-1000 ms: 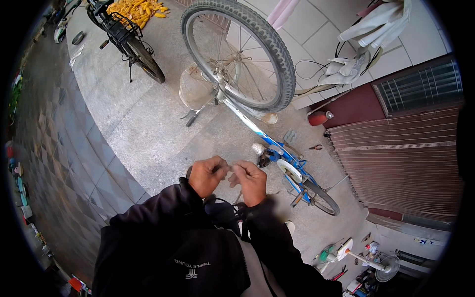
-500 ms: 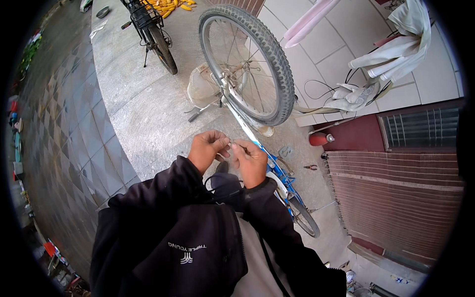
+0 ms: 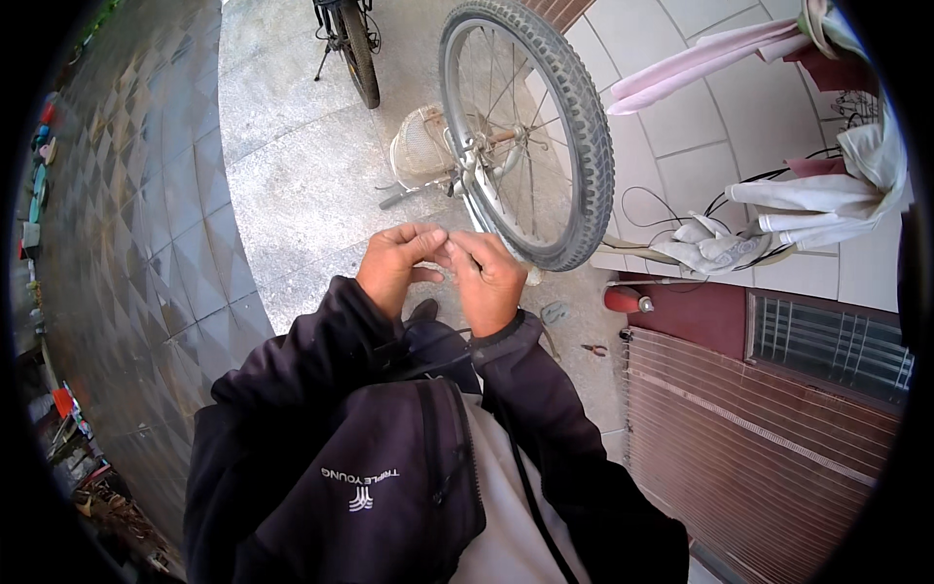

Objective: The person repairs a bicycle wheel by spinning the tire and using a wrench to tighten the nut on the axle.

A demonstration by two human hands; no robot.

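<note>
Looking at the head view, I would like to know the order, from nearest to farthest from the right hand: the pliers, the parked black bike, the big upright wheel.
From the right hand:
1. Big upright wheel: just ahead, slightly right.
2. Pliers: on the floor, to the right.
3. Parked black bike: far ahead, to the left.

Near the middle of the frame, the fingertips of the left hand (image 3: 391, 265) and right hand (image 3: 492, 287) come together; anything pinched between them is too small to tell. The right hand and right sleeve (image 3: 545, 389) hide much of the bicycle (image 3: 600, 146) whose wheel stands at upper centre. The upper edge cuts off a second bike (image 3: 357, 58). At upper right, a white cloth (image 3: 817, 200) runs into the dark rim. Coloured objects (image 3: 40, 180) at far left are too small to identify; clutter (image 3: 122, 521) at lower left is blurred. The lower edge crops the jacket (image 3: 375, 423).
</note>
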